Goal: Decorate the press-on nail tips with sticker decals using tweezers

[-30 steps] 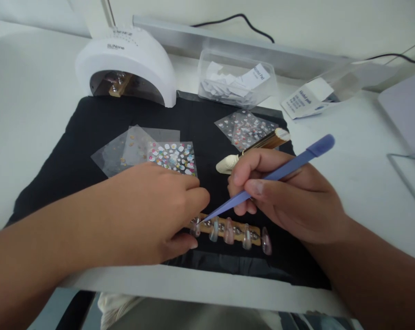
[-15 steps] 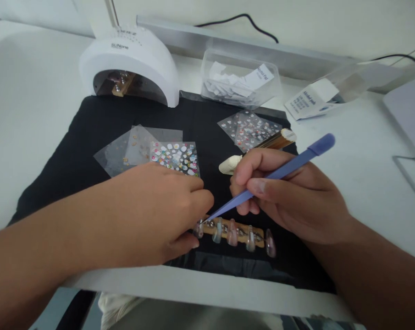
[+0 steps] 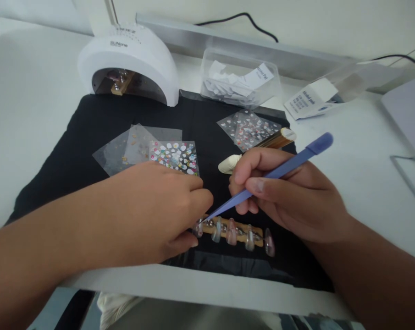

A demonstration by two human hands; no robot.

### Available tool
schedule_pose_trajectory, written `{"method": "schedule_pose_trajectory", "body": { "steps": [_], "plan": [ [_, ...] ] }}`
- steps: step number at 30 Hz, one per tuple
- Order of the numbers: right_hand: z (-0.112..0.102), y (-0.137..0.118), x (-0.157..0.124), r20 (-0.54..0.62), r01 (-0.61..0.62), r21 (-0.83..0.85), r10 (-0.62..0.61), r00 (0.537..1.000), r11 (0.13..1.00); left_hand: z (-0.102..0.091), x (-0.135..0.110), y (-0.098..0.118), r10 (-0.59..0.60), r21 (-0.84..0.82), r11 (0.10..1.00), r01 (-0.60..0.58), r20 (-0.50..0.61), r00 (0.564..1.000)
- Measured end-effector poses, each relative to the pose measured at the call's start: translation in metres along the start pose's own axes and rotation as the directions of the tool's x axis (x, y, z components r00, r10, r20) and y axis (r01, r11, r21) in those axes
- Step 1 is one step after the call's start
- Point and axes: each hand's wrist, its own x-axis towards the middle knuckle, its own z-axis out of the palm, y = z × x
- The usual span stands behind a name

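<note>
1. One camera gives the single view, worn on the person's head, above and behind the fingers [image 3: 253,161].
2. It faces forward and down, with the fingers near mid-frame.
3. It sits near: both forearms [image 3: 73,224] reach in, the table's [image 3: 200,282] front edge shows nearer than the fingers, and the white dome [image 3: 135,52] and wall [image 3: 313,23] stand beyond them.

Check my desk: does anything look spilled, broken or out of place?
Nothing looks spilled or broken. Only the rightmost nail tip seems odd: it sits beyond the wooden strip, while the neighbouring tips overlap it.
</note>
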Motion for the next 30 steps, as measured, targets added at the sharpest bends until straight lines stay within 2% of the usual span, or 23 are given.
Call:
{"method": "schedule_pose_trajectory", "body": {
  "steps": [22,30],
  "plan": [
    [0.001,-0.001,0.000,-0.002,-0.009,-0.021,0.009,1.000,1.000,-0.006,-0.003,0.001,-0.018,0.025,1.000,0.017,0.016,1.000],
    [0.001,0.004,-0.009,-0.026,0.086,-0.035,-0.087,0.996,0.996,-0.004,-0.019,0.001,-0.141,0.058,0.989,0.138,0.059,0.988]
  ]
}}
